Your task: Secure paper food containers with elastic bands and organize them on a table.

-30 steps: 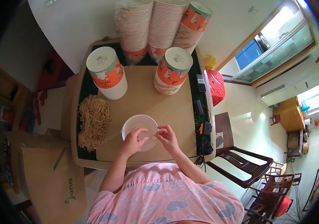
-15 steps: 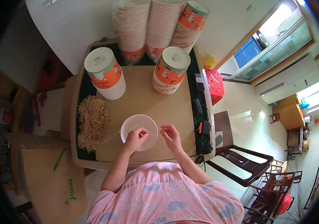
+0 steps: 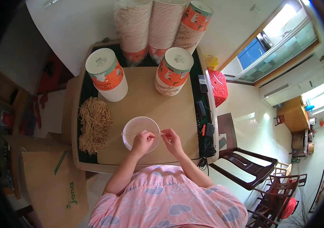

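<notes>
- The left hand rests over the near rim of a shallow white round paper bowl, its fingers curled together in a pinching grip on a thin pale string that runs across the bowl's mouth.
- The right hand sits just beside the bowl's right edge, fingertips pressed together on the other end of the same string; the two hands are near each other but apart.
- The bowl lies upside up on the tan brown desk, close to the person's edge and roughly in the middle of its width.
- To the left of the bowl a loose heap of light-brown strings stretches along the dark green border of the desk.
- Beyond the bowl stand two short stacks of orange-and-white printed paper bowls: one on the far left and one on the far right.
- Behind them three tall leaning stacks of the same bowls rise against the wall.
- A brown cardboard box stands on the floor to the person's left.
</notes>
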{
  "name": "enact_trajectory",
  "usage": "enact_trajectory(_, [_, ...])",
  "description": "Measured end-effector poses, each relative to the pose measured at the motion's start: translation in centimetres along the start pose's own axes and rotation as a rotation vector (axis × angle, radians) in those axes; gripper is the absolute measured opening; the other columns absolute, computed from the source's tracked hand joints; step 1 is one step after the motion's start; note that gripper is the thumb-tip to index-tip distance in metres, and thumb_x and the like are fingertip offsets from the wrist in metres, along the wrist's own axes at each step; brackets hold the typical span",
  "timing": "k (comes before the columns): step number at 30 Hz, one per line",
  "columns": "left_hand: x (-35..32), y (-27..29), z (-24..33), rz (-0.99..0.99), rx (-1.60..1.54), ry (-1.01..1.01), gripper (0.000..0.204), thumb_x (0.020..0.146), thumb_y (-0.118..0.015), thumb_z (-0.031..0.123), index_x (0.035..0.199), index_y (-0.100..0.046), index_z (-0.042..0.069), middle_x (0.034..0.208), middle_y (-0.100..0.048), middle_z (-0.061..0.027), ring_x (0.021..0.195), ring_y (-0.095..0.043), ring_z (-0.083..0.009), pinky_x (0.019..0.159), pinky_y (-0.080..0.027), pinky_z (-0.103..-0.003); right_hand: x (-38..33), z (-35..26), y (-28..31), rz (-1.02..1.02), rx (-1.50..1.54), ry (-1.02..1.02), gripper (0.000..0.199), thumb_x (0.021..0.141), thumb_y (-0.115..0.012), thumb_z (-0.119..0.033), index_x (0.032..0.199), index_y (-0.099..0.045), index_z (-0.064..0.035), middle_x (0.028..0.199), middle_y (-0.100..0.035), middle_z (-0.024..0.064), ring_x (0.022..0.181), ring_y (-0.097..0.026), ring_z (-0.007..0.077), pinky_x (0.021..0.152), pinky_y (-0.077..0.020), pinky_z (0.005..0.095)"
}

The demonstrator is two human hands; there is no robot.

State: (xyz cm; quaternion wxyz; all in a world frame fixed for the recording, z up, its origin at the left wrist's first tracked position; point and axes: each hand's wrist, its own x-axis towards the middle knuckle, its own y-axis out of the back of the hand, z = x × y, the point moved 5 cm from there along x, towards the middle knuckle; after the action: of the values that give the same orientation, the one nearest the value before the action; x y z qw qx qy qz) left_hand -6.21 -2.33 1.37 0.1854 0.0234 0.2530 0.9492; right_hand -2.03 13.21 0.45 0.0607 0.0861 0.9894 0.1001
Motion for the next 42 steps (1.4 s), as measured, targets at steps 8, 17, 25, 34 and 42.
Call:
enact_trajectory(8, [0.4,-1.7,-0.4,-0.014,0.137,-0.04,0.008,0.07,-0.065,0.011,0.076,-0.064,0.007,0.079,-0.061,-0.01,0.079,-0.058,-0.0288,0.071,-0.048,-0.038,0.1,0.6,-0.3,-0.006,0.022,-0.015,0.014,0.086,-0.058,-0.005,0.099,-0.055,-0.0017,0.08,-0.06,0.0019,0.076,-0.057,0.0075,0.067,-0.0457,0.0216])
enact_trajectory(17, [0.3,-0.5,-0.6,0.034,0.034,-0.017,0.006,0.072,-0.063,0.009,0.075,-0.061,0.005,0.073,-0.061,-0.0103,0.066,-0.06,-0.0265,0.06,-0.049,-0.036,0.1,-0.5,0.1,0.024,-0.004,-0.005,0.015,0.083,-0.06,-0.004,0.098,-0.056,-0.0028,0.082,-0.06,0.003,0.075,-0.058,0.0093,0.069,-0.0467,0.0229])
enact_trajectory(25, [0.5,1.2,1.7,-0.045,-0.175,0.036,0.005,0.076,-0.062,0.006,0.078,-0.06,0.002,0.071,-0.063,-0.0085,0.062,-0.061,-0.018,0.059,-0.049,-0.029,-0.8,-4.0,-1.3,-0.016,-0.198,0.23,0.012,0.077,-0.064,0.0,0.088,-0.059,-0.0015,0.078,-0.059,0.0089,0.071,-0.059,0.0179,0.063,-0.0476,0.0273])
enact_trajectory(34, [1.7,-1.2,-0.4,0.05,0.084,-0.242,0.01,0.076,-0.062,0.005,0.085,-0.059,0.004,0.089,-0.059,-0.0123,0.075,-0.06,-0.0252,0.065,-0.049,-0.032,-0.7,-2.7,-0.3,0.078,-0.073,0.168,0.007,0.08,-0.06,0.001,0.086,-0.058,-0.0008,0.081,-0.061,0.0059,0.075,-0.059,0.012,0.068,-0.048,0.0244])
enact_trajectory(42, [1.4,-2.6,-1.5,-0.173,-0.466,0.208,0.008,0.082,-0.061,0.008,0.079,-0.057,0.001,0.064,-0.057,-0.0045,0.061,-0.057,-0.0141,0.059,-0.048,-0.028,-0.8,-1.6,-0.5,0.045,0.039,0.08,0.012,0.081,-0.06,0.001,0.093,-0.058,0.0006,0.084,-0.062,0.0042,0.077,-0.058,0.0093,0.071,-0.0481,0.023])
